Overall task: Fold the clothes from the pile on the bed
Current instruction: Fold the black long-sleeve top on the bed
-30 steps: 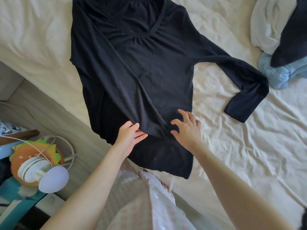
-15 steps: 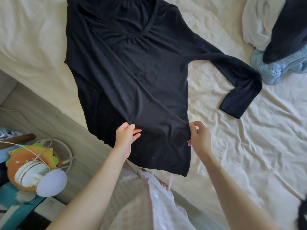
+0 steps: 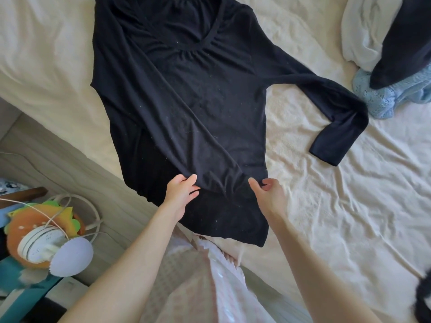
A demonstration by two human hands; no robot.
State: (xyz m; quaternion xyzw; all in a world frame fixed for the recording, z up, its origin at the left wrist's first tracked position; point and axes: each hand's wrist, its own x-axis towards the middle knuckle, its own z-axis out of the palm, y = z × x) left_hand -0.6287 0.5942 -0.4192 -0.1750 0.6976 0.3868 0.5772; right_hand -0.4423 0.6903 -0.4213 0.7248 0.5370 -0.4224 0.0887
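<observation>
The black long-sleeved knit top (image 3: 186, 108) lies flat on the cream bed sheet (image 3: 326, 217), one sleeve already folded across its body. The left hand (image 3: 180, 194) and the right hand (image 3: 268, 194) each pinch this sleeve's cuff end. The other sleeve (image 3: 335, 113) and the unfolded pile (image 3: 384, 54) remain.

Right hand (image 3: 268, 194) has moved from flat on the black top (image 3: 186, 101) to pinching the folded sleeve's cuff end; left hand (image 3: 182, 192) unchanged.
</observation>
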